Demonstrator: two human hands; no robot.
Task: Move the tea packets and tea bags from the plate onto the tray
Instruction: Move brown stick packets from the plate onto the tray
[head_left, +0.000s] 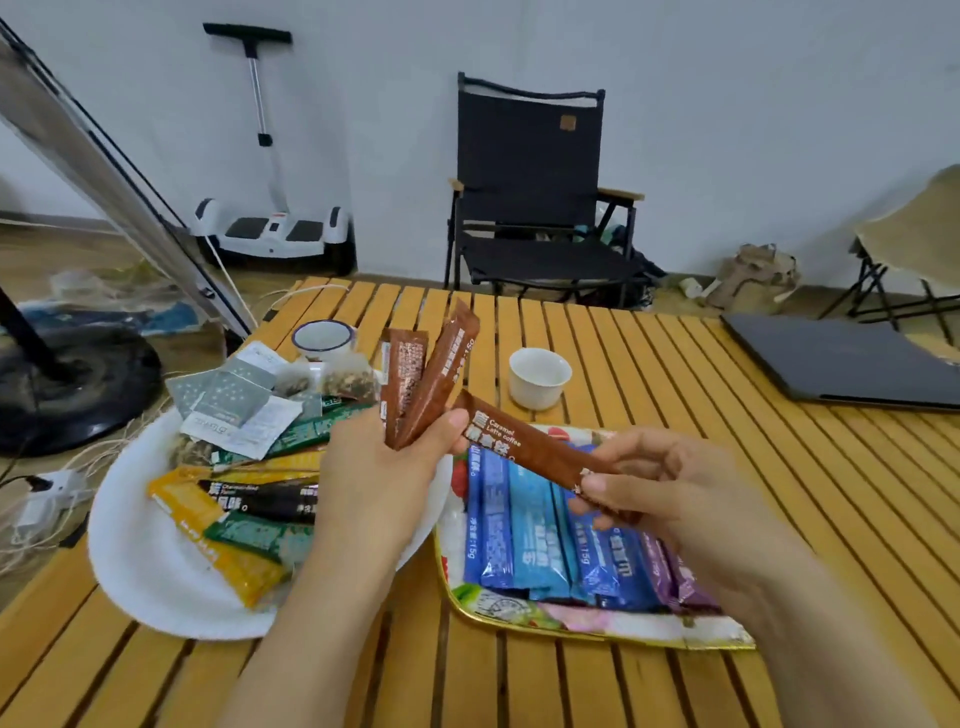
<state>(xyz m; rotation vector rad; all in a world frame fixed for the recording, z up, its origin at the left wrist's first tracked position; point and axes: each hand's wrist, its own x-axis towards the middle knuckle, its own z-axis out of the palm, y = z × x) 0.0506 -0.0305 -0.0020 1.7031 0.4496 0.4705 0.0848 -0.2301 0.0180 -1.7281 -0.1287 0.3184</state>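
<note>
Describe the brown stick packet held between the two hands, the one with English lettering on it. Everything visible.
The brown stick packet is a long, narrow sachet of glossy, foil-like material, printed "Caramel Latte coffee" in white beside larger white characters. It looks sealed and unopened. It lies slanted above the tray, its upper end near the left hand, its lower end pinched in the grip of the right hand. The left hand's thumb lies at its upper end; that hand also holds two similar brown packets upright.
</note>
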